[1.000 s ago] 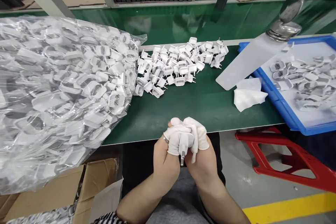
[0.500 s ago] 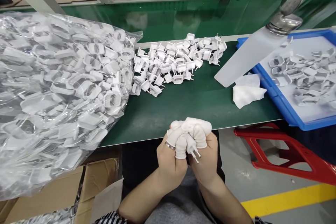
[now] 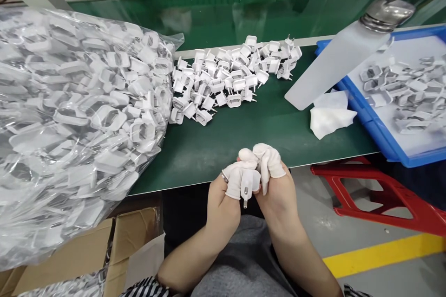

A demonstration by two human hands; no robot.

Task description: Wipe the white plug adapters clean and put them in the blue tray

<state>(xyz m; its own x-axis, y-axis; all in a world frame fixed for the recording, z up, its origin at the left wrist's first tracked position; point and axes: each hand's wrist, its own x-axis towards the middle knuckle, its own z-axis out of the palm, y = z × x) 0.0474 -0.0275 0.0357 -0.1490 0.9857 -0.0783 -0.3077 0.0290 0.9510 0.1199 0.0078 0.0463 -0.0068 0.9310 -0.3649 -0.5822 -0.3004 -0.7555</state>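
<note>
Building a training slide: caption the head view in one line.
Left hand and right hand hold one white plug shell by the green table.

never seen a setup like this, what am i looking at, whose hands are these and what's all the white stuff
No machine here: the view comes from a camera worn on a person's head, looking down at their own two hands. The left hand and right hand, with white covers on the fingertips, share a grip on one white plug part, a metal pin pointing down. In front is a green table. On it lie a loose pile of the same parts, a clear bag stuffed with more, a white cloth, and a frosted bottle tilted across the rim of a blue tray holding more parts.
</note>
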